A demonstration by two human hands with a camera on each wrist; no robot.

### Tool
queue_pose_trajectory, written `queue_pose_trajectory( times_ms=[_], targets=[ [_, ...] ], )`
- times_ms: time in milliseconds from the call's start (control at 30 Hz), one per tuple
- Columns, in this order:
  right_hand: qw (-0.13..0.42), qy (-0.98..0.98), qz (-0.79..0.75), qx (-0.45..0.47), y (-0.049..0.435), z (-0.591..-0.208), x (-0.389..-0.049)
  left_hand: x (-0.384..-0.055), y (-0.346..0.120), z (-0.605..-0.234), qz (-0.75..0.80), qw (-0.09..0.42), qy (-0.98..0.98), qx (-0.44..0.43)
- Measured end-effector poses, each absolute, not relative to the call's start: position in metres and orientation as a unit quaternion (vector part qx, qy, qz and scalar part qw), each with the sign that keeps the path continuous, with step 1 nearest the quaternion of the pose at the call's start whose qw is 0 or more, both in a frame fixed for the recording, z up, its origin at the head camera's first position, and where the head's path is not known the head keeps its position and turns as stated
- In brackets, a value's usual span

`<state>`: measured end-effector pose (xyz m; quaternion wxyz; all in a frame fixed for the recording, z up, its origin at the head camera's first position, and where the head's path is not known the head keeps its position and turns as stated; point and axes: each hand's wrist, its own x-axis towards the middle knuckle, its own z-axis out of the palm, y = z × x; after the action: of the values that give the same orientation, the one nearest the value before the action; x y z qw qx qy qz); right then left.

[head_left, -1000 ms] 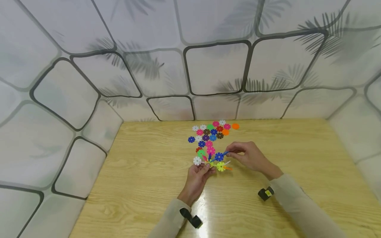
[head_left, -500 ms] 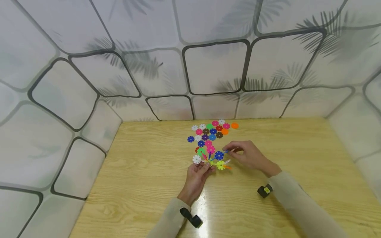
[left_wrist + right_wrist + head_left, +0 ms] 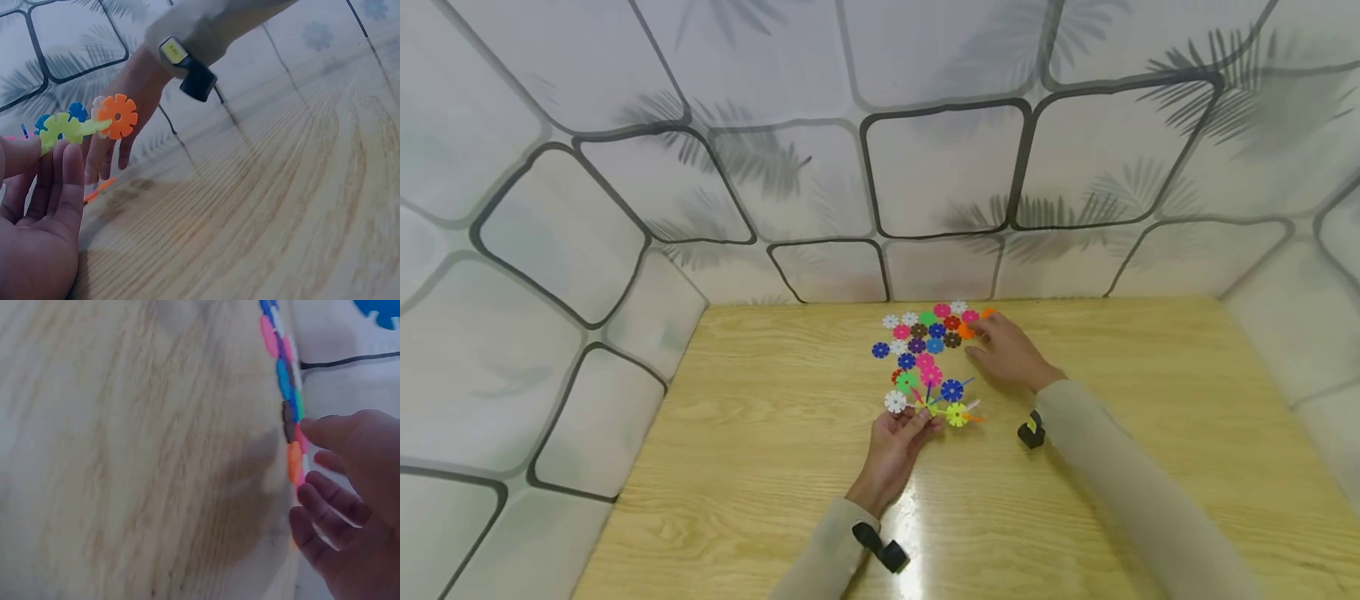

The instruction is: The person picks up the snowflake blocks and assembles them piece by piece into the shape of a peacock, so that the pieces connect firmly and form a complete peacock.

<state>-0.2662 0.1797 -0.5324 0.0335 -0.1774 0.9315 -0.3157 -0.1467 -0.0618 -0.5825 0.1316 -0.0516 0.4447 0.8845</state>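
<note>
My left hand [image 3: 895, 450] pinches a cluster of joined plastic snowflake discs just above the table. A yellow-green disc [image 3: 62, 129] is between thumb and fingers in the left wrist view, with an orange disc [image 3: 119, 117] linked on its far side. Blue [image 3: 952, 390], yellow [image 3: 957, 415] and white discs [image 3: 895, 402] stick out around the cluster's centre. My right hand [image 3: 1011, 354] reaches over the right end of the loose discs, fingers loosely bent, by an orange disc [image 3: 966, 332] and a brown disc [image 3: 952, 340]. In the right wrist view, nothing shows gripped by that hand [image 3: 356, 500].
Loose discs in many colours lie flat behind the cluster, among them a green disc [image 3: 928, 318] and a purple disc [image 3: 917, 346]. The wooden table [image 3: 760, 433] meets a patterned wall [image 3: 943, 271] at its back edge.
My right hand has let go of the thin piece at the cluster's blue disc and moved away from me to the loose discs. The left hand keeps its hold in about the same place.
</note>
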Motion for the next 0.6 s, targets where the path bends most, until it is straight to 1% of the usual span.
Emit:
queue_pose_trajectory(
  times_ms=[200, 300, 467, 600],
  targets=[
    [0.055, 0.946, -0.269, -0.175, 0.167, -0.538, -0.275, -0.145, -0.059, -0.579, 0.882, 0.135, 0.448, -0.049],
    [0.051, 0.948, -0.257, -0.179, 0.163, -0.536, -0.274, -0.146, -0.059, -0.579, 0.883, 0.138, 0.446, -0.047],
    [0.043, 0.945, -0.24, -0.216, 0.158, -0.529, -0.275, -0.147, -0.061, -0.578, 0.885, 0.137, 0.443, -0.048],
    [0.067, 0.935, -0.249, -0.243, 0.156, -0.523, -0.274, -0.146, -0.062, -0.578, 0.883, 0.136, 0.446, -0.049]
  ],
)
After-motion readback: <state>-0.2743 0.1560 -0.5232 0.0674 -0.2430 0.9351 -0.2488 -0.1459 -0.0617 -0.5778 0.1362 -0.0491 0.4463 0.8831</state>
